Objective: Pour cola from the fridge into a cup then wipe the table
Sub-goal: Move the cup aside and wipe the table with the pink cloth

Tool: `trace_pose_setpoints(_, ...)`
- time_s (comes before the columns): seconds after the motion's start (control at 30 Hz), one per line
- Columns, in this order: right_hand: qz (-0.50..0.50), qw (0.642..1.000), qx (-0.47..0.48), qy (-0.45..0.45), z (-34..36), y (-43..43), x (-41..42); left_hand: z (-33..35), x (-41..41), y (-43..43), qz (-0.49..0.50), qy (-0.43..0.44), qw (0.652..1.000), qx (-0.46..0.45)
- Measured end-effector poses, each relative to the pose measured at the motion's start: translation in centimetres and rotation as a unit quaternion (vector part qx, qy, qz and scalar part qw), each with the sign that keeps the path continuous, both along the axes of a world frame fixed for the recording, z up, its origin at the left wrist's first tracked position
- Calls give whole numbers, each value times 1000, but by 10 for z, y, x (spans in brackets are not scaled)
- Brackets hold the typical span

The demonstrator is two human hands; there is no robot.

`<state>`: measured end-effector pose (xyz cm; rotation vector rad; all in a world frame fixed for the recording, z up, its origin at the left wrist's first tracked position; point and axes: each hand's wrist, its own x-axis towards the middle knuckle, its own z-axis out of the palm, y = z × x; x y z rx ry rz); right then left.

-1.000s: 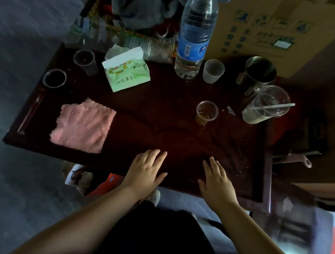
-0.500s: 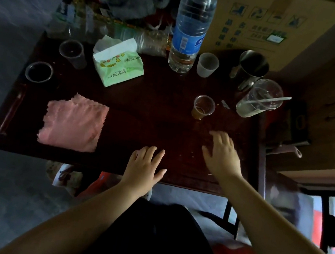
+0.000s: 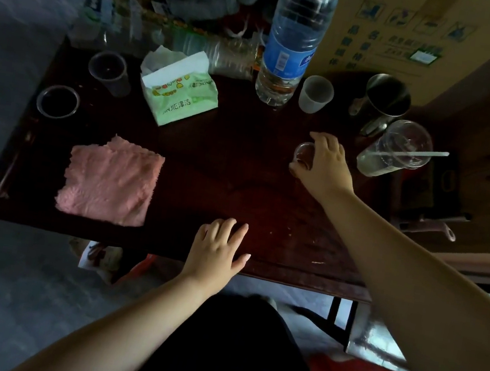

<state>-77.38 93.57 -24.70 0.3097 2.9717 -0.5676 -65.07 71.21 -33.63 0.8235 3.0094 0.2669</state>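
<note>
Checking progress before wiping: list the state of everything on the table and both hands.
small cup: upright, gripped by right hand
left hand: flat on table
pink cloth: lying flat, untouched
water bottle: upright
tissue pack: open, tissue sticking out
steel mug: upright
lidded cup: lid on, straw in

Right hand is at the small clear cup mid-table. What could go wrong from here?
1. The small clear cup seems to hold a little brownish liquid. The right hand curls round it from above, so a squeeze or tilt could spill it on the table.
2. The tall water bottle and the lidded cup with a straw stand close by. A careless lift might knock one over.
</note>
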Motion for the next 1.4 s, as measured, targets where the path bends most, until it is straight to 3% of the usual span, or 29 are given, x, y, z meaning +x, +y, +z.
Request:
trace_pose_setpoints(0.57, -23, 999, -21, 42, 10, 18, 22, 5, -1, 0, -3, -32, 999, -14)
trace_pose_setpoints(0.93, -101, 995, 21, 0, 11, 87, 79, 11, -2, 2, -4, -84, 996, -21)
trace_pose_setpoints(1.4, -127, 992, 13, -2, -2, 98, 78, 15, -2, 4, -3, -101, 994, -35)
